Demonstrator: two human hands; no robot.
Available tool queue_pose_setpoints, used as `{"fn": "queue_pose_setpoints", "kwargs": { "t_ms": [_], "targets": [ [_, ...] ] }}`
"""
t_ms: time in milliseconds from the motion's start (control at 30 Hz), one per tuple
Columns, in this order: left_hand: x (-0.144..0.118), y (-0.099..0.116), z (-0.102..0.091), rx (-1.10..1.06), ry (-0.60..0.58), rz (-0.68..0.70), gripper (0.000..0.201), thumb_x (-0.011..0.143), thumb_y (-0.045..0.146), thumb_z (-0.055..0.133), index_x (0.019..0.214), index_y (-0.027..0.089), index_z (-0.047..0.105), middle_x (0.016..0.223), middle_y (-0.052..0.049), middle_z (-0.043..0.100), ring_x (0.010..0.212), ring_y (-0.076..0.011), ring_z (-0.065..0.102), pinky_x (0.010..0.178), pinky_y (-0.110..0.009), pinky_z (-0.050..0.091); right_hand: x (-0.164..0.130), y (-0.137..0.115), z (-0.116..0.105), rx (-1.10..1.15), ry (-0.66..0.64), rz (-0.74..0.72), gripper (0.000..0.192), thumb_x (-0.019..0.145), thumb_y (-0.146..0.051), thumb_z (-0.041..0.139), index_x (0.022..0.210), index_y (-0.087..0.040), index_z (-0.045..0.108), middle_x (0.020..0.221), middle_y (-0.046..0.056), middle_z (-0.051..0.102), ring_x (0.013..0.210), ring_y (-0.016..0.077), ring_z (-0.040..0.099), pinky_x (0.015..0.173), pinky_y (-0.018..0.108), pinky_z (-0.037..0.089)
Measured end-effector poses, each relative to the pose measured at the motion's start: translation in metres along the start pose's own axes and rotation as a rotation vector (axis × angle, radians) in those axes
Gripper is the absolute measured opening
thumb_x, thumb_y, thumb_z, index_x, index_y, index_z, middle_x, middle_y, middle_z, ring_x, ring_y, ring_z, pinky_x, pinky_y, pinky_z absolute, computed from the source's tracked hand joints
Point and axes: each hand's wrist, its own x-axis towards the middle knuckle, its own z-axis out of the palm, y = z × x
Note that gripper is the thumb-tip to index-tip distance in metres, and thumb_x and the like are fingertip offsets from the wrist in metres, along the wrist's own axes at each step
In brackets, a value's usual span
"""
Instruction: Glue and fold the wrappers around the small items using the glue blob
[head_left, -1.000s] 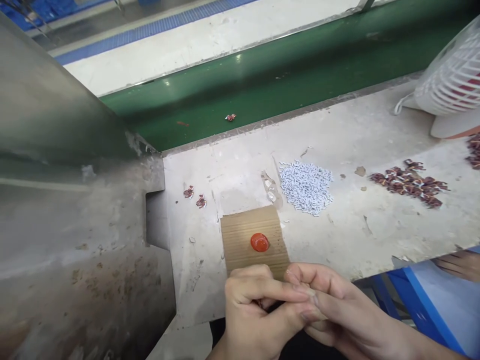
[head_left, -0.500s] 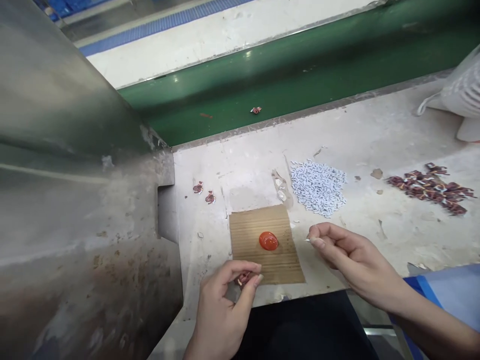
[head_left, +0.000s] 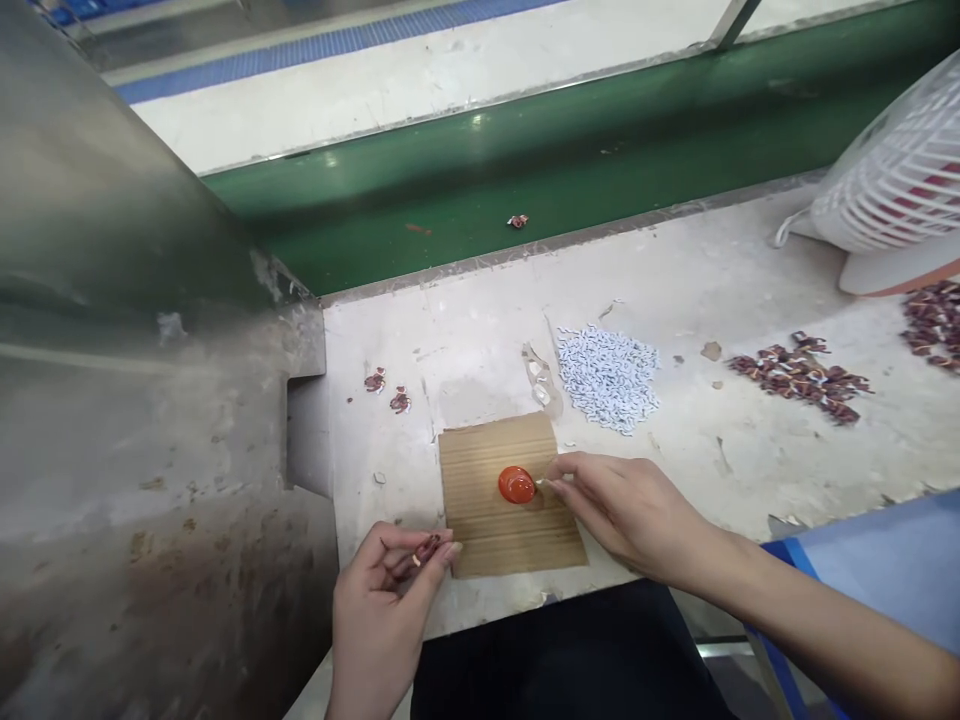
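A brown cardboard piece [head_left: 480, 535] lies on the worktop, with a glossy orange-red blob [head_left: 516, 484] on it. My right hand [head_left: 622, 500] is closed in a pinch on a small white piece [head_left: 539, 483], its tip at the blob's right edge. Left of the cardboard, my left hand [head_left: 394, 590] pinches a small dark-red figure [head_left: 427, 550] with a pale part, partly covered by the fingers. Beyond my right hand sits a heap of small white pieces [head_left: 609, 375]. Two similar dark-red figures [head_left: 388, 390] rest at the left.
A metal panel [head_left: 165, 400] walls off the left side. Behind the worktop [head_left: 480, 300] runs a green belt [head_left: 420, 190] carrying one dark-red figure [head_left: 517, 221]. Piles of dark-red pieces [head_left: 799, 375] lie to the right, near a white slatted fan-like object [head_left: 892, 190].
My right hand has moved left, bringing the white piece to the orange-red blob. My left hand has shifted left, away from the cardboard's middle. The camera view has swung slightly right.
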Motion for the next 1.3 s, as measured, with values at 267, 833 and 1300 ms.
{"fn": "queue_pose_setpoints", "kwargs": {
  "t_ms": [267,833,1300],
  "targets": [
    [-0.004,-0.004,-0.005,-0.053,0.092,0.104,0.032,0.099,0.051,0.073,0.117,0.026,0.081,0.079,0.0,0.081,0.075,-0.0135,0.08,0.084,-0.021,0.066,0.0,-0.002,0.002,-0.106,-0.041,-0.081,0.018,0.117,-0.026,0.042,0.113,-0.019,0.058,0.094,0.003,0.072,0.073,0.0177,0.067,0.063,0.03,0.042],
    [0.009,-0.015,-0.009,-0.05,0.113,-0.002,0.031,0.081,0.041,0.093,0.091,0.016,0.078,0.098,-0.011,0.086,0.094,-0.022,0.084,0.088,-0.024,0.068,0.002,-0.002,0.0,-0.095,-0.074,-0.057,0.019,0.117,-0.026,0.04,0.11,-0.019,0.056,0.09,0.002,0.069,0.07,0.0166,0.065,0.061,0.029,0.038],
    [0.008,-0.017,-0.007,-0.143,0.181,0.084,0.031,0.071,0.034,0.099,0.095,0.019,0.086,0.085,-0.007,0.084,0.077,-0.0221,0.083,0.078,-0.028,0.071,0.002,-0.004,0.0,-0.07,-0.089,-0.052,0.019,0.117,-0.027,0.039,0.111,-0.021,0.056,0.091,0.003,0.07,0.072,0.0176,0.066,0.064,0.029,0.04]
  ]
}}
